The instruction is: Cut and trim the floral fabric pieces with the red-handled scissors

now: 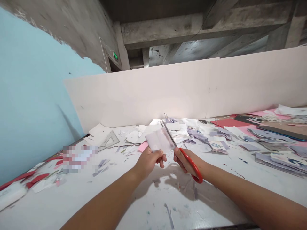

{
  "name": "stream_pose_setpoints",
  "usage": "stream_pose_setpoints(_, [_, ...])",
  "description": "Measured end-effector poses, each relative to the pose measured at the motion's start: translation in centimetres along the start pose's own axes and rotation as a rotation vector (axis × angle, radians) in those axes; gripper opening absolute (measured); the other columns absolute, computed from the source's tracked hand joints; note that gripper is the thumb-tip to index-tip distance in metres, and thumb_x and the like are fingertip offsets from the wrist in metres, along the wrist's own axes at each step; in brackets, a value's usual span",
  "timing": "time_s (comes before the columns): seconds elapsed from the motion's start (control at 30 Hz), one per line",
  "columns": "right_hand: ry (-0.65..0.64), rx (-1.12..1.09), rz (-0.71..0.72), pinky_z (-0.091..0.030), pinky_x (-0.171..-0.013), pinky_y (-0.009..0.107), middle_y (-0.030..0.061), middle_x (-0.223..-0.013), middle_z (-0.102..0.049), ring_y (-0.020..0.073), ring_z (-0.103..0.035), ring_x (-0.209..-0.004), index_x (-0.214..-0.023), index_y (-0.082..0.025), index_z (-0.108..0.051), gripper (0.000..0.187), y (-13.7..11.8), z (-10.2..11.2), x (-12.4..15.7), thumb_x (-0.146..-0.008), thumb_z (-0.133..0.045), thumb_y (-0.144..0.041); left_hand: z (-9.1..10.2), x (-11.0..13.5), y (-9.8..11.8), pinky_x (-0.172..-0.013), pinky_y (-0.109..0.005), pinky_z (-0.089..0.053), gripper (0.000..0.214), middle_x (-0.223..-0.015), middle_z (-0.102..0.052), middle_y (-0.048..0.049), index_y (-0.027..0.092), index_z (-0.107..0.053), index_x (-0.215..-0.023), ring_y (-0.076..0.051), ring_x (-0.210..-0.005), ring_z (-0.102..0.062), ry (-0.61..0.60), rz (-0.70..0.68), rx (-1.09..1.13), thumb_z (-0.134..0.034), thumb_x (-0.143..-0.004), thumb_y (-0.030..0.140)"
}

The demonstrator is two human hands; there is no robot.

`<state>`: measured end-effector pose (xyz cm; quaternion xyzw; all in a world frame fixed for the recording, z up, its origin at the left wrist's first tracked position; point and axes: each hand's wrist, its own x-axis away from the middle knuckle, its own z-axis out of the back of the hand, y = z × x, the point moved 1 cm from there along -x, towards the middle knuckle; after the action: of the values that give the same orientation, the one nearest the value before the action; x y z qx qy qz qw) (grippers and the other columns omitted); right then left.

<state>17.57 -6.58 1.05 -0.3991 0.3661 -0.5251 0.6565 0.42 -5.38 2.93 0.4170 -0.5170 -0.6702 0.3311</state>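
A pale lilac piece of paper [158, 140] is pinched in my left hand [154, 157], thumb on top and fingers curled beneath. My right hand [183, 159] grips a pair of scissors [195, 167] with red handles. The scissor blades point up and away from me, slightly parted at the tips, and lie along the right edge of the paper. Whether they are cutting into it I cannot tell. Both hands are held above the white table [115, 195], casting shadows on it.
Paper scraps and crumpled white sheets [182, 131] cover the far middle. A clear set square [109, 140] lies left of them. To the right are stacked cut papers [283, 163], a phone-like dark slab [283, 132] and red paper [225, 126]. A pale partition [153, 92] stands behind.
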Motion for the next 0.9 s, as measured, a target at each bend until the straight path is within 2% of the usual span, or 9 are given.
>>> stream_pose_setpoints(0.17, [0.021,0.002,-0.084,-0.030,-0.034,0.021,-0.0070,-0.037,-0.037,0.0070,-0.034,-0.029,-0.060,-0.019,-0.041,0.052,-0.5,-0.2,0.2,-0.074,-0.034,-0.069,0.0,0.0,-0.1,-0.058,-0.025,-0.038,0.023,-0.065,-0.058,-0.0015,0.015,-0.057,-0.064,-0.009,-0.048,-0.049,0.006,0.001,0.003,-0.046,-0.076,0.031])
stream_pose_setpoints(0.3, [0.080,-0.069,-0.063,-0.031,-0.033,0.021,-0.0059,-0.037,-0.039,0.0085,-0.039,-0.030,-0.060,-0.019,-0.043,0.053,-0.4,-0.4,0.0,-0.075,-0.033,-0.069,0.1,-0.2,-0.3,-0.058,-0.025,-0.038,0.018,-0.066,-0.059,-0.0015,0.015,-0.055,-0.068,-0.009,-0.047,-0.049,0.058,0.024,0.069,-0.049,-0.075,0.031])
stream_pose_setpoints(0.47, [0.165,-0.329,0.004,-0.041,-0.039,0.024,-0.0044,-0.040,-0.044,0.0106,-0.048,-0.034,-0.061,-0.017,-0.047,0.047,-0.1,0.0,-0.9,-0.076,-0.042,-0.062,0.5,-0.4,-0.3,-0.060,-0.025,-0.037,0.016,-0.066,-0.060,-0.0011,0.014,-0.053,-0.070,-0.008,-0.048,-0.050,0.097,0.039,0.099,-0.049,-0.075,0.029])
stream_pose_setpoints(0.57, [0.200,-0.542,-0.040,-0.050,-0.051,0.027,-0.0005,-0.048,-0.052,0.0134,-0.057,-0.046,-0.065,-0.016,-0.051,0.040,-0.6,0.3,-1.2,-0.075,-0.049,-0.055,0.6,-0.3,-0.2,-0.056,-0.025,-0.038,0.014,-0.062,-0.058,-0.0010,0.015,-0.052,-0.070,-0.009,-0.048,-0.050,0.044,0.035,0.129,-0.051,-0.074,0.028])
stream_pose_setpoints(0.63, [0.173,-0.670,-0.040,-0.050,-0.054,0.027,-0.0006,-0.051,-0.053,0.0125,-0.057,-0.048,-0.064,-0.017,-0.051,0.032,-1.2,0.4,-1.1,-0.072,-0.057,-0.047,0.5,-0.3,-0.2,-0.052,-0.025,-0.039,0.013,-0.058,-0.057,-0.0007,0.015,-0.051,-0.076,-0.011,-0.049,-0.050,-0.036,0.048,0.178,-0.053,-0.073,0.028])
stream_pose_setpoints(0.7, [0.096,-0.743,0.003,-0.048,-0.050,0.025,-0.0036,-0.048,-0.049,0.0095,-0.051,-0.043,-0.059,-0.018,-0.048,0.026,-1.8,0.4,-0.8,-0.066,-0.063,-0.037,0.4,-0.2,-0.4,-0.049,-0.024,-0.038,0.018,-0.057,-0.056,-0.0007,0.016,-0.050,-0.082,-0.012,-0.051,-0.051,-0.122,0.081,0.205,-0.055,-0.072,0.030])
stream_pose_setpoints(0.77, [0.044,-0.762,0.027,-0.045,-0.046,0.023,-0.0062,-0.046,-0.045,0.0076,-0.046,-0.040,-0.058,-0.018,-0.045,0.025,-2.1,0.4,-0.5,-0.059,-0.067,-0.030,0.4,-0.2,-0.6,-0.049,-0.024,-0.038,0.025,-0.059,-0.056,-0.0011,0.016,-0.048,-0.086,-0.012,-0.052,-0.052,-0.154,0.103,0.189,-0.055,-0.073,0.036])
stream_pose_setpoints(0.83, [0.066,-0.760,0.003,-0.043,-0.047,0.022,-0.0069,-0.048,-0.048,0.0072,-0.046,-0.041,-0.062,-0.018,-0.046,0.027,-2.1,0.4,-0.5,-0.053,-0.071,-0.024,0.6,-0.2,-0.7,-0.051,-0.024,-0.038,0.033,-0.064,-0.057,-0.0014,0.017,-0.046,-0.092,-0.010,-0.052,-0.051,-0.124,0.076,0.149,-0.053,-0.075,0.044])
stream_pose_setpoints(0.9, [0.117,-0.760,-0.018,-0.043,-0.048,0.022,-0.0067,-0.052,-0.051,0.0074,-0.049,-0.044,-0.067,-0.019,-0.048,0.030,-1.7,0.3,-0.7,-0.050,-0.072,-0.021,0.7,-0.2,-0.6,-0.054,-0.023,-0.038,0.050,-0.072,-0.058,-0.0022,0.018,-0.041,-0.108,-0.009,-0.054,-0.052,-0.102,0.026,0.104,-0.057,-0.071,0.047])
